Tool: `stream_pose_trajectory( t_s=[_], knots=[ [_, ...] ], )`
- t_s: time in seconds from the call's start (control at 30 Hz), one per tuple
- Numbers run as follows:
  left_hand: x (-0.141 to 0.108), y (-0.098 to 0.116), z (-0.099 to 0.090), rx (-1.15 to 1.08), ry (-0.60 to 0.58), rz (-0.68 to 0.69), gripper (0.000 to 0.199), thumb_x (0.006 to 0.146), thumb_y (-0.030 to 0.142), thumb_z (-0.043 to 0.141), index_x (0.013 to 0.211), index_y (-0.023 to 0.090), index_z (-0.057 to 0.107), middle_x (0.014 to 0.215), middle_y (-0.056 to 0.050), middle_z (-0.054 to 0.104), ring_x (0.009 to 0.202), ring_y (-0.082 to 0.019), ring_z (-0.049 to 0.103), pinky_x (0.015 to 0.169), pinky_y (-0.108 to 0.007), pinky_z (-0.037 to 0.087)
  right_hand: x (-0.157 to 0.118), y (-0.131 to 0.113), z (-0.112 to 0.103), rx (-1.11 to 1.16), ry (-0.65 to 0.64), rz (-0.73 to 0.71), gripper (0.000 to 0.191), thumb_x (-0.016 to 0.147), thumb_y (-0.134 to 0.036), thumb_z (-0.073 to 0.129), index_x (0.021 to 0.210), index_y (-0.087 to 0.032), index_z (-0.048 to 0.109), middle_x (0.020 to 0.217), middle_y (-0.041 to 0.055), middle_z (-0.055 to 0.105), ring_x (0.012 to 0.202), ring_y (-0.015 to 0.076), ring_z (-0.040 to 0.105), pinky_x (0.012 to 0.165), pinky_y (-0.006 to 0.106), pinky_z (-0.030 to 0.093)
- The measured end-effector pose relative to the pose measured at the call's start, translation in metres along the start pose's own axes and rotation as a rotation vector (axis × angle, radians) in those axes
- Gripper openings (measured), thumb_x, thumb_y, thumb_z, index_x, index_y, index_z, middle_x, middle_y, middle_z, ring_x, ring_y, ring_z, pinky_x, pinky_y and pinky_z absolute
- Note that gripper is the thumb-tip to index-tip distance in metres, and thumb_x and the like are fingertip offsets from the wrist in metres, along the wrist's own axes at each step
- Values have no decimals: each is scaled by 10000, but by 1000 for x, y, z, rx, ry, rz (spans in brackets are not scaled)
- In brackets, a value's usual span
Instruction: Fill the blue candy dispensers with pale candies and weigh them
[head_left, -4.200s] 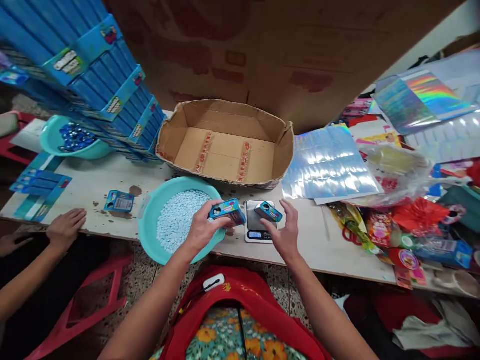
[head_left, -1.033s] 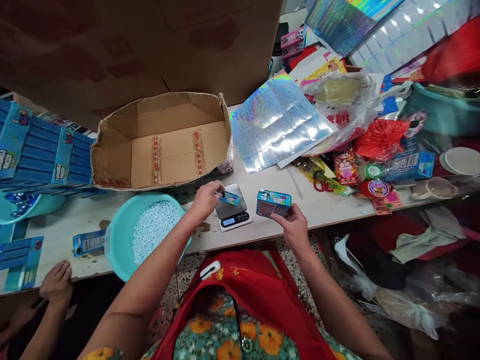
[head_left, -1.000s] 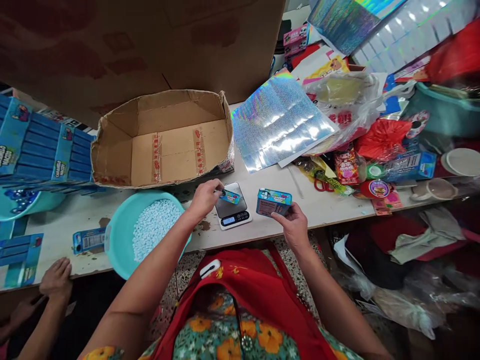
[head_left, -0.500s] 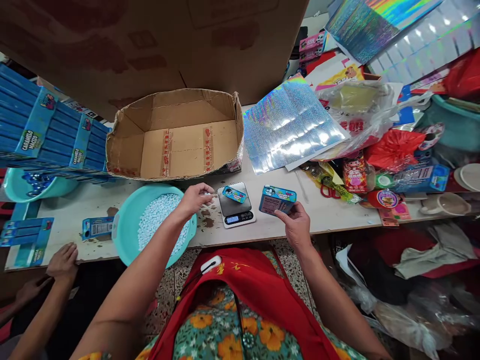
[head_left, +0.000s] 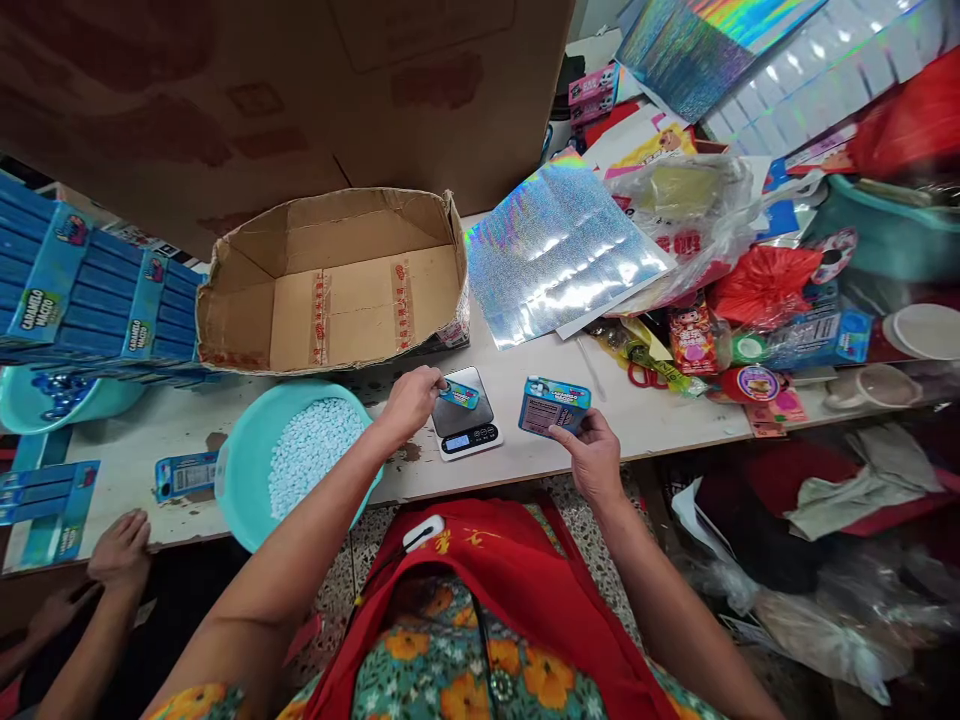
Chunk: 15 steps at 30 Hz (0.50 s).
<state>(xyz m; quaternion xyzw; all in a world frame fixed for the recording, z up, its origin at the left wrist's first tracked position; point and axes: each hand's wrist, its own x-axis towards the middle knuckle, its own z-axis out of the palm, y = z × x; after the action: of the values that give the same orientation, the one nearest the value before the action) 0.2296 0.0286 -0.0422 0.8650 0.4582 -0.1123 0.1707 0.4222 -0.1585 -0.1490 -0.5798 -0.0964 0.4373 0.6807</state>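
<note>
On the small white kitchen scale [head_left: 480, 441], with its display lit, lies a blue candy case [head_left: 460, 396] with a printed label. My left hand [head_left: 411, 402] reaches over the scale's left edge, its fingertips pinched together at the left end of that case. Whatever is between them is too small to make out. Right of the scale, my right hand [head_left: 592, 445] grips a blue candy box [head_left: 553, 407] by its lower right corner, thumb over the printed back. Beneath my left forearm stands a turquoise basin [head_left: 238, 470] of small pale-blue candies [head_left: 307, 450].
Behind the scale is an open cardboard box [head_left: 360, 310]. Holographic sheets [head_left: 559, 260] lie right of it, near bags and packets. Blue display boxes [head_left: 105, 290] are stacked at left. Another person's hand [head_left: 121, 545] rests at the table's left edge.
My left hand has moved right, from just beside the scale to the left end of the case on it. My right hand still holds the box. The view has shifted slightly.
</note>
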Motion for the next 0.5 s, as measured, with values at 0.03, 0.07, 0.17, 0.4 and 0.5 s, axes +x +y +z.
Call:
stream_pose_trajectory(
  t_s=[0.03,0.07,0.17,0.4,0.5],
  knots=[
    [0,0,1,5,-1,1,221,789,103,482,888,175,666,910,-63,637,818,-198,572,699,-294,397,0,0,-1,2,0,1,467,558,-284,838,939,-193,584,899,19,694,843,177,635,846,371,509],
    [1,1,2,7,-1,7,222,788,102,483,891,176,666,920,-63,632,826,-197,572,705,-293,399,1,0,-1,5,-3,4,466,558,-281,839,938,-195,584,898,17,693,843,176,634,847,369,508],
    [0,2,1,3,-4,45,233,784,96,485,913,182,660,946,-58,627,847,-194,570,726,-291,403,1,-1,-1,13,-15,11,463,558,-272,841,936,-198,584,894,12,692,845,171,631,850,362,505],
    [-2,-4,-9,-80,69,29,311,794,104,484,1061,210,604,1042,-47,628,948,-193,565,817,-297,428,5,0,1,10,-46,4,468,572,-290,837,949,-207,574,899,9,687,848,178,631,851,368,505],
    [2,-2,3,-10,20,161,446,777,142,562,1211,237,527,1235,-64,558,1137,-232,492,922,-339,404,7,1,4,-28,-106,-6,480,564,-315,839,946,-210,569,916,9,679,854,187,633,859,379,500]
  ],
)
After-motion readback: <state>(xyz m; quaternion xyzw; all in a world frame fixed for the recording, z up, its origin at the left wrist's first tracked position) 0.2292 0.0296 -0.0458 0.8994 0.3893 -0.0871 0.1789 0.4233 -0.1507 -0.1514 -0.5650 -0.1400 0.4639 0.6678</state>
